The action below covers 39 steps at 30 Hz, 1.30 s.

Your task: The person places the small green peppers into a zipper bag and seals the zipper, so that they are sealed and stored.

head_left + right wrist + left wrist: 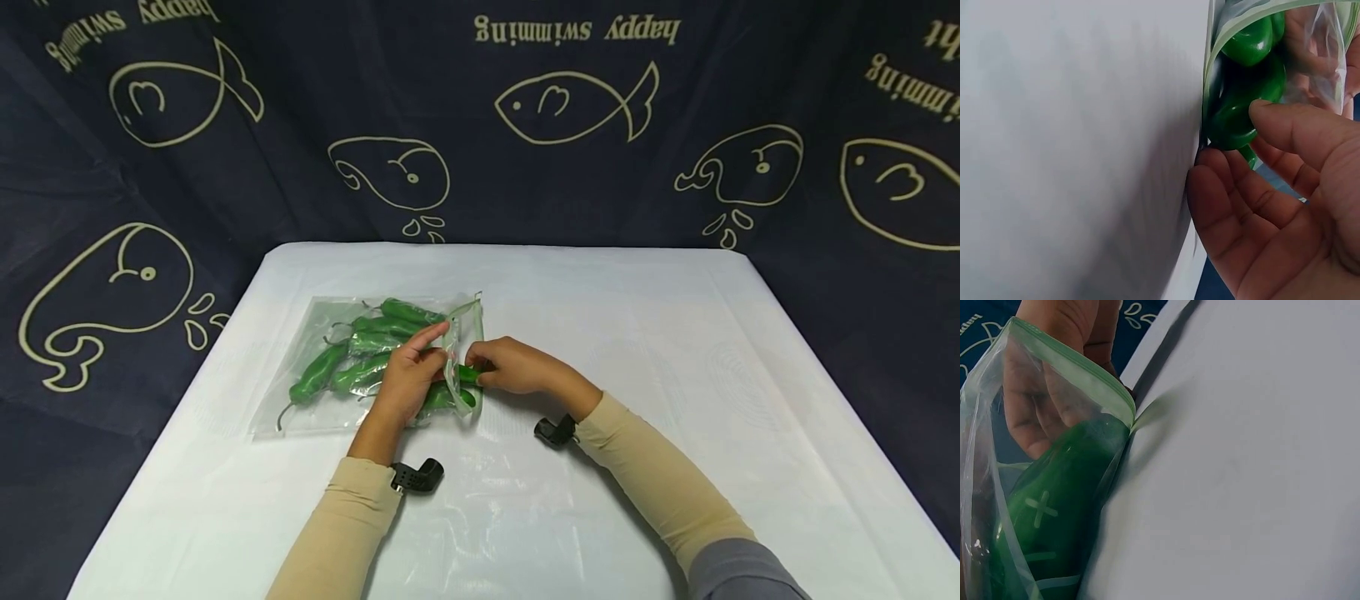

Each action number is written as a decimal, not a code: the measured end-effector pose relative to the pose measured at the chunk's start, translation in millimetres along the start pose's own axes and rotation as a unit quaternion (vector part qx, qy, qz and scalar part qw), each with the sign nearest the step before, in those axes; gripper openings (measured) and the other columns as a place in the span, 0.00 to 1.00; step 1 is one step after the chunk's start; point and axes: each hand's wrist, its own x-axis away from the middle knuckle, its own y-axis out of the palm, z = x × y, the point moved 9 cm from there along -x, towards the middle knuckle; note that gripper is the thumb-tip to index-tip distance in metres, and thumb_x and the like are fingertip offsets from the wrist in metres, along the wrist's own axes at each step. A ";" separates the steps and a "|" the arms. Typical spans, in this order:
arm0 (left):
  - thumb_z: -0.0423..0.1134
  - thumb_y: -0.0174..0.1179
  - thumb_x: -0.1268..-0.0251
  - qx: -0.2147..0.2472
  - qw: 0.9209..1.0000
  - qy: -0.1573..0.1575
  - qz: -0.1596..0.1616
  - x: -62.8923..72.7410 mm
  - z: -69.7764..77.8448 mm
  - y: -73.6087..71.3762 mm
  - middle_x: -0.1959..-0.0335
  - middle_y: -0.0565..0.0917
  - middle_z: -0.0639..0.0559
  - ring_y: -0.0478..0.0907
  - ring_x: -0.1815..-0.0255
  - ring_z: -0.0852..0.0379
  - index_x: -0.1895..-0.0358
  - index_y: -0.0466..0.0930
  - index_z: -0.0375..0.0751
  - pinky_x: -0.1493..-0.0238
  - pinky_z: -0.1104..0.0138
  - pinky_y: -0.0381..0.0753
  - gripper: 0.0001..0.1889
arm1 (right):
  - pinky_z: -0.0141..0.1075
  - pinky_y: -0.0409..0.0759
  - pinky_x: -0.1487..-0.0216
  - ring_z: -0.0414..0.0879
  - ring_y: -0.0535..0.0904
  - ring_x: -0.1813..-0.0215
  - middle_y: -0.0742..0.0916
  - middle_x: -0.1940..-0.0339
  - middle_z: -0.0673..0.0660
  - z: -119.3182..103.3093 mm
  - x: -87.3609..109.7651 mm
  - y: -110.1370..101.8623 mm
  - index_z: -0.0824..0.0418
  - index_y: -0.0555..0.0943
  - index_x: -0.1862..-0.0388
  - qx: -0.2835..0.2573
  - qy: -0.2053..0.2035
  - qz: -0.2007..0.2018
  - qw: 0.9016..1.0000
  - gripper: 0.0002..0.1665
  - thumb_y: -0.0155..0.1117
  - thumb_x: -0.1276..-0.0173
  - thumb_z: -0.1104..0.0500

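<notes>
A clear zip bag (311,417) with a pale green rim lies left of the table's middle, its mouth toward the right. Several long green peppers show through the plastic, one with a curved stem (318,372) at the bag's left. Over the bag, my left hand (407,379) holds the upper layer at the mouth, keeping it raised. My right hand (517,367) reaches the mouth from the right and pinches a green pepper (1238,115) by its blunt end, thumb on one side and fingers on the other. The pepper's other end is hidden inside the bag.
A white cloth covers the table (637,333). Behind it hangs a dark blue curtain (465,83) with fish and whale drawings. Each wrist carries a black camera, the left one (420,477) close above the tabletop.
</notes>
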 end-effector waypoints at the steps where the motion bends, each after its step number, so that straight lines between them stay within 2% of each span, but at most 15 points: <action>1: 0.21 0.51 0.32 0.000 1.000 0.000 0.000 0.0 0.1 -0.1 0.28 0.66 0.47 0.80 0.54 0.58 0.30 0.69 0.32 0.57 0.68 0.85 0.26 | 0.36 0.77 0.58 0.40 0.77 0.61 0.84 0.61 0.48 0.5 -0.7 -0.2 0.57 0.80 0.53 -0.002 0.001 -0.001 1.000 0.09 0.64 0.31 0.64; 14: 0.20 0.50 0.32 0.005 1.000 0.008 -0.003 -0.7 0.9 1.9 0.28 0.65 0.46 0.79 0.54 0.56 0.30 0.69 0.31 0.58 0.68 0.85 0.26 | 0.34 0.76 0.60 0.39 0.76 0.65 0.82 0.67 0.47 11.0 -10.1 2.9 0.57 0.80 0.56 -0.029 0.028 -0.022 0.999 0.06 0.66 0.31 0.61; 25: 0.21 0.50 0.31 -0.003 1.000 0.004 0.001 1.2 2.2 1.4 0.29 0.66 0.47 0.79 0.54 0.59 0.31 0.71 0.33 0.57 0.69 0.85 0.25 | 0.32 0.72 0.65 0.39 0.74 0.67 0.81 0.69 0.48 18.5 -15.8 5.8 0.57 0.79 0.61 -0.057 0.055 -0.038 0.996 0.06 0.68 0.32 0.58; 30: 0.21 0.51 0.31 -0.011 1.000 0.003 0.003 0.9 2.0 0.7 0.29 0.66 0.47 0.79 0.56 0.63 0.31 0.71 0.33 0.57 0.70 0.84 0.25 | 0.32 0.72 0.64 0.40 0.73 0.67 0.80 0.69 0.48 21.2 -17.2 7.9 0.58 0.78 0.61 -0.069 0.057 -0.047 0.995 0.06 0.67 0.32 0.59; 34: 0.22 0.51 0.31 -0.018 1.000 0.004 0.004 0.5 2.1 0.5 0.29 0.66 0.47 0.79 0.56 0.63 0.31 0.70 0.33 0.58 0.70 0.84 0.25 | 0.33 0.72 0.61 0.41 0.73 0.65 0.80 0.68 0.49 21.2 -16.2 7.9 0.60 0.80 0.60 -0.089 0.056 -0.051 0.993 0.02 0.64 0.30 0.63; 39: 0.23 0.52 0.31 -0.024 1.000 0.002 0.003 0.2 0.6 -0.3 0.29 0.66 0.47 0.78 0.56 0.63 0.30 0.70 0.33 0.58 0.70 0.84 0.26 | 0.34 0.73 0.58 0.42 0.73 0.63 0.81 0.65 0.50 23.3 -14.5 9.0 0.60 0.81 0.58 -0.108 0.067 -0.052 0.991 0.03 0.61 0.28 0.64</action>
